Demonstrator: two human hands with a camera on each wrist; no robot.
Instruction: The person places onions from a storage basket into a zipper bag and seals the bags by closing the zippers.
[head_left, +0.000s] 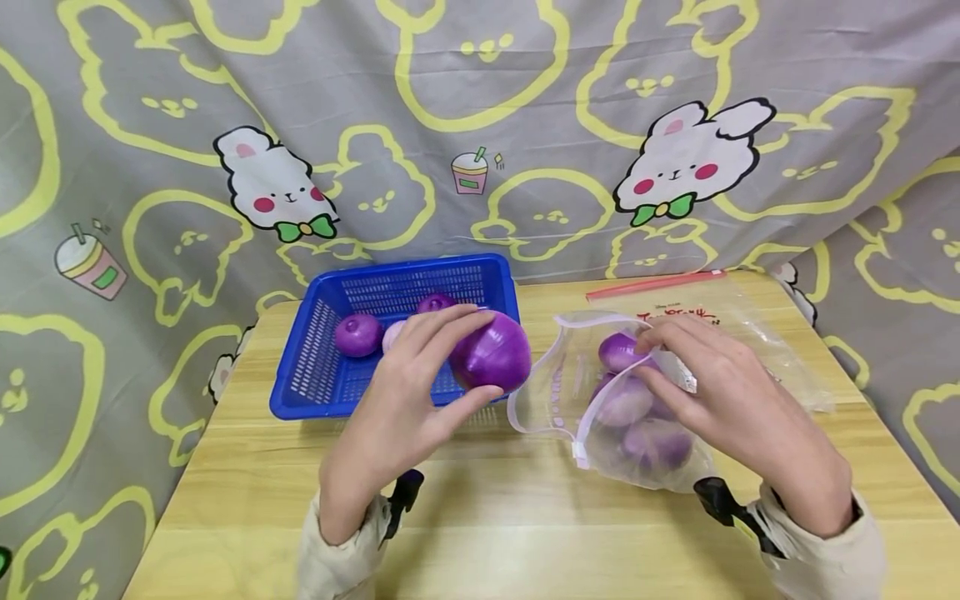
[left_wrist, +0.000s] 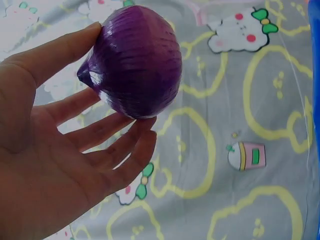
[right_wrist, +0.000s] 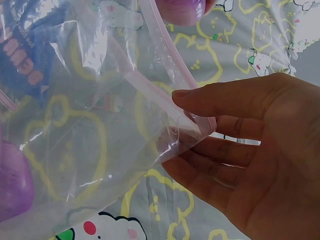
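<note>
Between thumb and fingers, my left hand (head_left: 408,400) grips a purple onion (head_left: 493,354), held up between the basket and the bag. The left wrist view shows the onion (left_wrist: 137,62) from below, its pointed tip toward the palm. My right hand (head_left: 723,387) pinches the edge of a clear zip bag (head_left: 543,383), whose mouth gapes toward the left. Several purple onions (head_left: 656,444) lie inside the bag. In the right wrist view, the thumb (right_wrist: 200,100) presses the bag's pink zip strip against the fingers.
A blue plastic basket (head_left: 288,375) at the back left holds a few more onions (head_left: 358,335). Behind the right hand, another clear bag with a red slider strip (head_left: 652,285) lies flat on the wooden table (head_left: 540,533). A patterned grey curtain (head_left: 540,150) hangs behind.
</note>
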